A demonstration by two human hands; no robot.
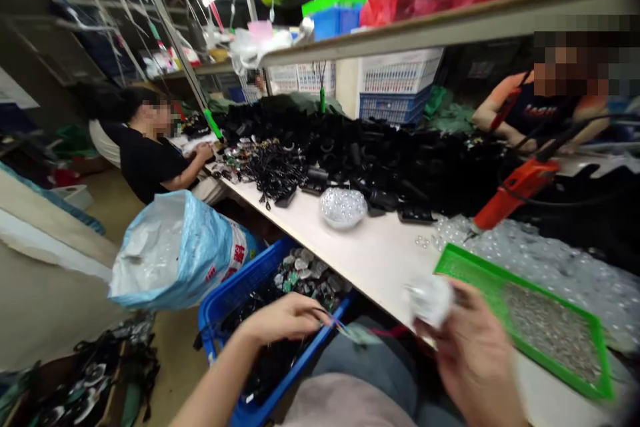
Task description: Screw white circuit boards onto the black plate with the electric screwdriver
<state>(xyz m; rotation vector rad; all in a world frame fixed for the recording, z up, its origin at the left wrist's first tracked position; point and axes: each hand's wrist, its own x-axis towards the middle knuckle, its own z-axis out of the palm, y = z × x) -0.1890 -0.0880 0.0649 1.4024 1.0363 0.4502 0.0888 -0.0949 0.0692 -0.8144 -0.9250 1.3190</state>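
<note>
Right hand point(473, 340) — white part point(431, 300); left hand point(287, 319) — thin wires point(334, 321).

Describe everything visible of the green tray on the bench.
The green tray is a shallow, open rectangle with a raised rim; it looks like plastic. It lies at an angle on the pale bench, apparently flat. Small greyish pieces cover its right part in the picture, while the end nearer the orange-red tool shows bare green bottom. Clear, shiny pieces lie close along its far side. The right hand overlaps its near edge in view; whether it touches is unclear.
</note>
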